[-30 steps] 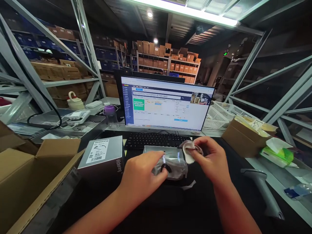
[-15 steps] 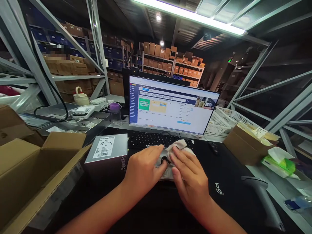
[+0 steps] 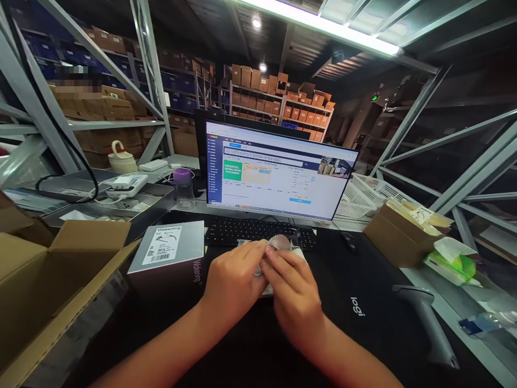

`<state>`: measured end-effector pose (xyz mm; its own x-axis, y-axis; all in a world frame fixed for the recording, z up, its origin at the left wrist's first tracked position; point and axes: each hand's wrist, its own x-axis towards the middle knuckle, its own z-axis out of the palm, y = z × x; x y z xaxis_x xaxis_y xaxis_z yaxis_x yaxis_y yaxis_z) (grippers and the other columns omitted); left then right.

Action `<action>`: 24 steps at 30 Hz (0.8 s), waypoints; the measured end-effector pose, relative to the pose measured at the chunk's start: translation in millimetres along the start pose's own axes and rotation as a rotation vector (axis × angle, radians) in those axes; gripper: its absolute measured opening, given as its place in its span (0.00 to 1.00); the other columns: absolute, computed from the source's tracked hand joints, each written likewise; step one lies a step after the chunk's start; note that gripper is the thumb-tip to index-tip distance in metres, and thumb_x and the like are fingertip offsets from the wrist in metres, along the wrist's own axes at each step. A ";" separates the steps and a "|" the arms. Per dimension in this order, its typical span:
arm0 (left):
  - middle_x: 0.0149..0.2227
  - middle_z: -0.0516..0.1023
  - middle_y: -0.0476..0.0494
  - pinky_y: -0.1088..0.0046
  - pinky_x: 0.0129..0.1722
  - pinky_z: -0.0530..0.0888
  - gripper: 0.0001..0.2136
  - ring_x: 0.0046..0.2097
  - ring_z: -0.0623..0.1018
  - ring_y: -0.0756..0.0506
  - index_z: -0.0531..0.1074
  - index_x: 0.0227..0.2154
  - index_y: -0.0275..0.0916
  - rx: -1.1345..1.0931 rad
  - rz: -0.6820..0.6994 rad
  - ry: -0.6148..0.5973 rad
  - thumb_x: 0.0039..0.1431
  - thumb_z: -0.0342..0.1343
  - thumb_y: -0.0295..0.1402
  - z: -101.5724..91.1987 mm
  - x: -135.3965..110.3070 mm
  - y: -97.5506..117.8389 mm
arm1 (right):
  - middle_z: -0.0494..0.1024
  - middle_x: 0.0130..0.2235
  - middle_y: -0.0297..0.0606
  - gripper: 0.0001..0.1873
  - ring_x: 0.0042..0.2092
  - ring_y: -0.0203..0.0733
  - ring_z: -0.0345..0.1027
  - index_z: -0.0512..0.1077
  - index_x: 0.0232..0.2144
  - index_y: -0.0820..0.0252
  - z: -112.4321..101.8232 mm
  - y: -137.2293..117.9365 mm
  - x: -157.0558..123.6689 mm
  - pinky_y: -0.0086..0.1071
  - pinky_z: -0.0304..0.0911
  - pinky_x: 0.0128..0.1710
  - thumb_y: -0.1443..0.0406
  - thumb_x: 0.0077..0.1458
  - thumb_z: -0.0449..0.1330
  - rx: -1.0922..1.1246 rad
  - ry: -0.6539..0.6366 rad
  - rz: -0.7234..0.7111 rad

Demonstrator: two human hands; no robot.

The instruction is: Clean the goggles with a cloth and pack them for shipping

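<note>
Two bare hands, left hand [image 3: 232,283] and right hand [image 3: 293,285], pinch their fingers narrowly on a round grey disc [image 3: 278,243] in pale cloth [image 3: 299,254] near the black keyboard [image 3: 250,233].

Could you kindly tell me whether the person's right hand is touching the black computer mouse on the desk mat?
Apart. The head view shows the right hand clear of the black computer mouse, with black desk mat between them.
</note>
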<state>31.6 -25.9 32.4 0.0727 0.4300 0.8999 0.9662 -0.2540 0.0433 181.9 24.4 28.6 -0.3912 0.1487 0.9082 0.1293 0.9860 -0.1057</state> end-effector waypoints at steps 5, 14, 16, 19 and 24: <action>0.39 0.84 0.40 0.64 0.40 0.82 0.10 0.38 0.84 0.41 0.75 0.42 0.34 -0.026 -0.060 0.024 0.58 0.56 0.27 1.4 0.9 -2.1 | 0.83 0.47 0.40 0.20 0.49 0.46 0.75 0.80 0.45 0.50 -20.4 30.9 11.9 0.46 0.70 0.52 0.77 0.60 0.57 0.046 0.082 0.235; 0.42 0.84 0.47 0.69 0.47 0.81 0.16 0.42 0.84 0.46 0.78 0.44 0.40 -0.329 -0.379 0.134 0.51 0.56 0.25 -15.2 9.7 -1.4 | 0.85 0.35 0.41 0.10 0.35 0.47 0.79 0.83 0.30 0.55 -72.5 66.6 13.7 0.36 0.74 0.31 0.61 0.42 0.75 0.695 0.172 1.005; 0.42 0.84 0.47 0.69 0.47 0.81 0.17 0.42 0.83 0.46 0.78 0.44 0.40 -0.362 -0.389 0.145 0.51 0.56 0.25 -15.0 10.0 -1.3 | 0.84 0.30 0.39 0.12 0.28 0.43 0.77 0.82 0.28 0.56 -56.2 61.2 14.8 0.35 0.72 0.28 0.61 0.38 0.77 0.867 0.127 1.086; 0.45 0.84 0.46 0.68 0.49 0.81 0.19 0.45 0.83 0.45 0.78 0.46 0.40 -0.385 -0.355 0.133 0.51 0.56 0.24 -7.9 7.9 1.2 | 0.84 0.31 0.39 0.16 0.27 0.43 0.76 0.82 0.31 0.55 -19.5 42.4 14.2 0.34 0.72 0.27 0.60 0.36 0.77 1.114 0.138 1.172; 0.52 0.80 0.43 0.68 0.54 0.77 0.21 0.51 0.81 0.45 0.77 0.50 0.39 -0.444 -0.295 0.062 0.51 0.56 0.24 1.6 3.0 8.8 | 0.85 0.36 0.36 0.18 0.34 0.43 0.78 0.83 0.35 0.48 8.5 21.7 3.6 0.35 0.73 0.35 0.57 0.37 0.77 1.260 0.110 1.093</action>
<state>40.7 -25.4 34.8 -0.2140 0.4903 0.8449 0.7449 -0.4776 0.4659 175.5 47.0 26.1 -0.5489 0.8095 0.2085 -0.5053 -0.1226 -0.8542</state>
